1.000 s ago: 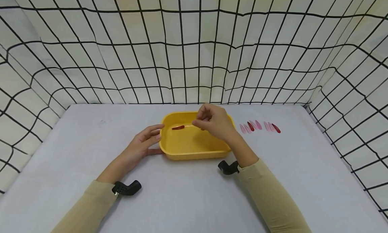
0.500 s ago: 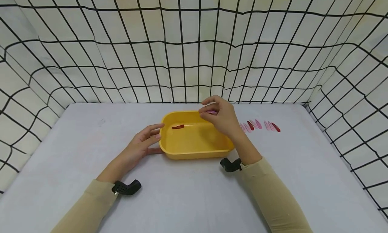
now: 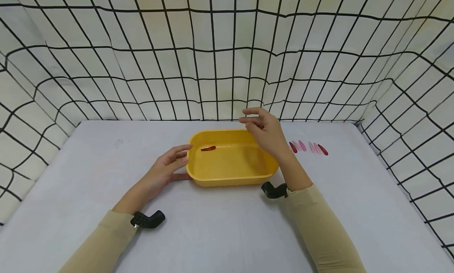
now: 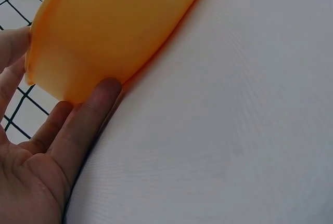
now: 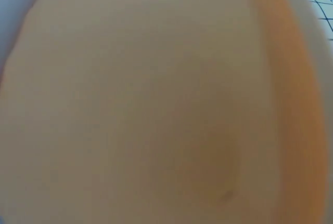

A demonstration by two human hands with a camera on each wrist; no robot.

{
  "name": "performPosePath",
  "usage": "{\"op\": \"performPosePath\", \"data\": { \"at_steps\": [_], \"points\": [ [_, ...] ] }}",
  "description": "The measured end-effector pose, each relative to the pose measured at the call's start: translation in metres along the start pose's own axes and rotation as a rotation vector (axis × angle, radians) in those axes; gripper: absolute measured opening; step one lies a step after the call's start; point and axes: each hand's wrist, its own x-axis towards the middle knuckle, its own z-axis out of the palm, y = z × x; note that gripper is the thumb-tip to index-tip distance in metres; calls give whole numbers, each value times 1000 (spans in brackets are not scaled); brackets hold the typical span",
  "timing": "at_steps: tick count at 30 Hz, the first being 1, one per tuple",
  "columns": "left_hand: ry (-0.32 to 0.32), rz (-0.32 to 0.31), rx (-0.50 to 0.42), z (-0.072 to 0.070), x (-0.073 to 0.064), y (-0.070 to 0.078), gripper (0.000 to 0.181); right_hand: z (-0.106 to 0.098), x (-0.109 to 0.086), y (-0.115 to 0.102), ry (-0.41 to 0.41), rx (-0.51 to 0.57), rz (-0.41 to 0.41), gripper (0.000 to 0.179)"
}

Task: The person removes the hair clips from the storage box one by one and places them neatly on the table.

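Observation:
A yellow tray (image 3: pixel 227 180) stands on the table, with one dark red snap hair clip (image 3: pixel 208 148) lying inside near its back left. My left hand (image 3: pixel 164 170) rests against the tray's left end, fingers fairly straight; the left wrist view shows fingertips touching the rim and the outer wall. Over the tray's back right corner, my right hand (image 3: pixel 266 131) is raised with thumb and fingers pinched on a hair clip, which they mostly hide. In the right wrist view the hand's work is hidden by a blurred skin-toned surface.
Right of the tray lie several hair clips in a row, among them a dark red clip (image 3: pixel 293 147), a pink clip (image 3: pixel 302 145) and another red clip (image 3: pixel 323 150). Black wire mesh (image 3: pixel 234 75) encloses the white table (image 3: pixel 213 225) at the back and sides.
My right hand has moved right and slightly back from over the tray's middle to its back right corner; a pink clip showed in its fingers half a second ago. The left hand stays put.

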Motion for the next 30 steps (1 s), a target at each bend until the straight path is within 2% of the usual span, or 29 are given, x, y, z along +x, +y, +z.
{"op": "performPosePath", "data": {
  "at_steps": [9, 16, 23, 28, 30],
  "points": [
    [-4, -7, 5, 0, -2, -1, 54, -32, -3, 4, 167, 158, 102, 37],
    [2, -10, 19, -2, -2, 1, 51, -67, -17, 16, 137, 217, 229, 44],
    [-5, -2, 29, -2, 0, 0, 53, -98, -36, 38, 173, 254, 195, 42],
    [-9, -3, 28, -1, 0, 0, 54, -119, -39, 45, 234, 233, 240, 54],
    [-11, -6, 28, -1, 0, 0, 55, -128, -37, 46, 273, 276, 262, 60]
  ]
}}
